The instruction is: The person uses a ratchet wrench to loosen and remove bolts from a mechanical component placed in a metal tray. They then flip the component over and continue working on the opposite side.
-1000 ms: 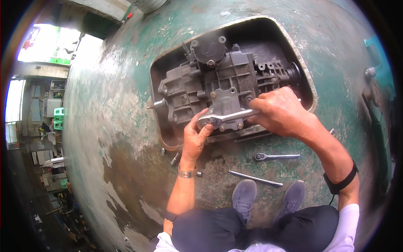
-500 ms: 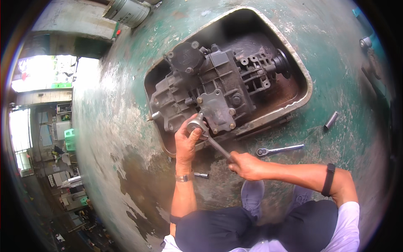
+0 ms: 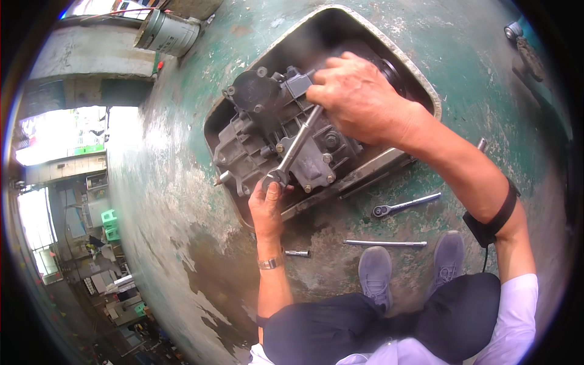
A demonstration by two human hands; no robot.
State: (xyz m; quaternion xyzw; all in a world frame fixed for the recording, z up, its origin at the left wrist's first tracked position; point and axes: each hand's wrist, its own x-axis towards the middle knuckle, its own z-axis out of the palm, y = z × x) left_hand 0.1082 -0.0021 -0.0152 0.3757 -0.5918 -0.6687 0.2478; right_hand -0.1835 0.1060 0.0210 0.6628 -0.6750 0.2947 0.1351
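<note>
A grey metal gearbox [image 3: 243, 143] lies in a deep rectangular tray [image 3: 433, 97] on the floor. On its near side is a flat cover plate [image 3: 313, 165] with brass-coloured bolts around its edge. My left hand [image 3: 266, 207] is closed around the head of a ratchet wrench [image 3: 297, 143], beside the plate's left corner. The wrench handle slants up and away across the plate. My right hand [image 3: 362, 100] grips its far end above the gearbox. What sits under the wrench head is hidden by my left fingers.
A second ratchet [image 3: 406, 205], an extension bar [image 3: 385, 243] and a small socket [image 3: 298, 253] lie on the worn green floor near my shoes [image 3: 375, 274]. A metal tube [image 3: 482, 145] shows behind my right forearm. A grey bucket [image 3: 167, 33] stands at the far left.
My right hand has swung the wrench handle from the near right up to the far side. My left hand stays at the wrench head. The extension bar, previously hidden, now shows.
</note>
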